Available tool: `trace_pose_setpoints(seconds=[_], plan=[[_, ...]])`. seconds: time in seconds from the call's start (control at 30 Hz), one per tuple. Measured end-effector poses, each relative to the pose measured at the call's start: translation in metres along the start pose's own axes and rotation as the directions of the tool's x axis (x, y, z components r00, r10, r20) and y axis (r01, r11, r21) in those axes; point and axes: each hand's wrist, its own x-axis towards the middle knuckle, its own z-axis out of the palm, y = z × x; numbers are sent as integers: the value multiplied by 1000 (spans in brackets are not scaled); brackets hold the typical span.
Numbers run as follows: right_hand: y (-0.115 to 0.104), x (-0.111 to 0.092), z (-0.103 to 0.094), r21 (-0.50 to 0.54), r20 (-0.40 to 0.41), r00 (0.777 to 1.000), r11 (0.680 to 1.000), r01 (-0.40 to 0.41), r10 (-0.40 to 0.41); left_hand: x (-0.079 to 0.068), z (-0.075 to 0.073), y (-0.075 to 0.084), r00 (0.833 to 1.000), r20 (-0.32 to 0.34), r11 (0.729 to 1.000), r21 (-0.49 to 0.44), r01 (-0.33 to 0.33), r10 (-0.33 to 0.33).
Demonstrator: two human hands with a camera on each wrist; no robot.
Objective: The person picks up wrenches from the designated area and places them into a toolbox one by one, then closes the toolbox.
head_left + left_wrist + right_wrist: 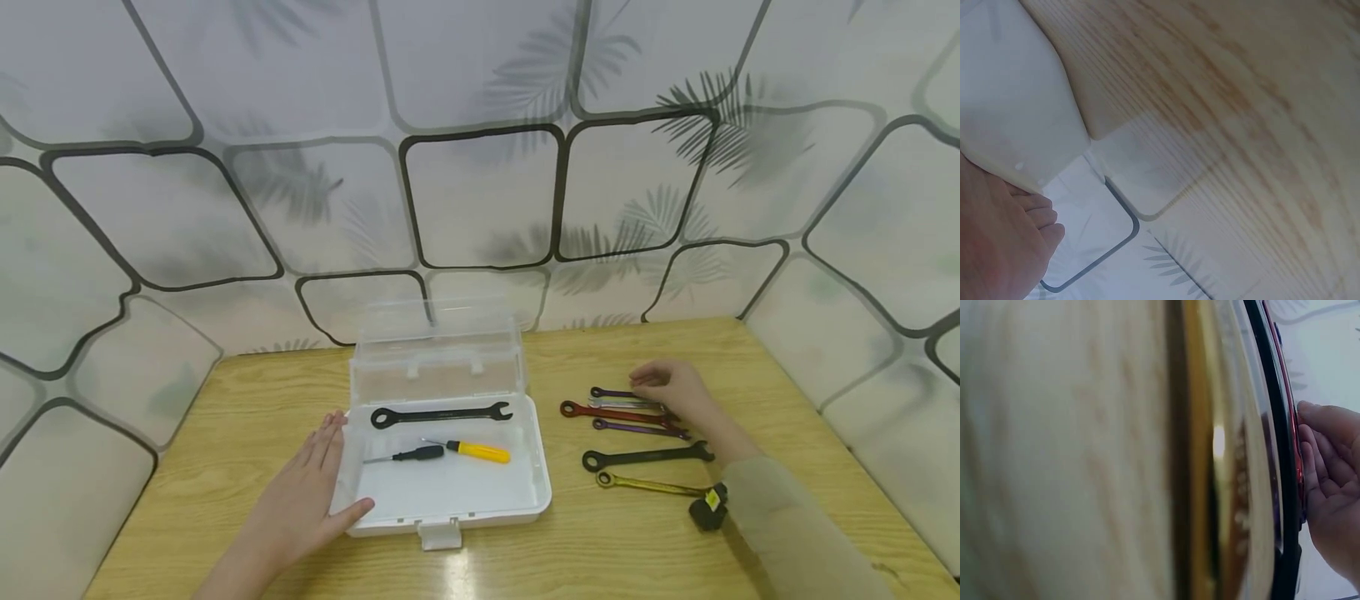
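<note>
My left hand [303, 483] lies with straight fingers along the left side of an open white toolbox [442, 500], its thumb over the front left corner. Inside the box lie a black combination wrench [442, 415], a black-handled screwdriver [418, 453] and a yellow-handled tool [480, 452] with a thin metal tip. My right hand [675, 390] pinches the right end of a small purple wrench [611, 392], the farthest in a row; the fingertips partly hide it. Nearer lie a silver wrench [622, 404], a red wrench [615, 412] and another purple wrench [637, 427].
Closer to me are a large black wrench [645, 457] and a gold wrench [652, 485]. A small black object with a yellow label [708, 507] sits beside the right sleeve. The box's clear lid [438, 375] stands raised toward the patterned wall [480, 200] behind the wooden table [262, 400].
</note>
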Motion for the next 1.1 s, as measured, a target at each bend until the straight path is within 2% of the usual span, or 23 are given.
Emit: trace_pose_setpoints(seconds=[0.43, 0.77, 0.9, 1.1], plan=[[5, 1, 2, -113, 17, 998, 992, 55, -53, -2, 3, -1, 1000, -7, 1000, 8, -7, 7], [8, 3, 2, -227, 42, 988, 961, 155, -150, -2, 5, 0, 1000, -1, 1000, 4, 1, -1], [6, 3, 2, -229, 67, 983, 957, 180, -169, -2, 5, 0, 1000, -12, 1000, 7, -5, 5], [2, 3, 1, -197, 92, 985, 967, 161, -145, -1, 3, 1, 1000, 3, 1000, 1, 5, -5]])
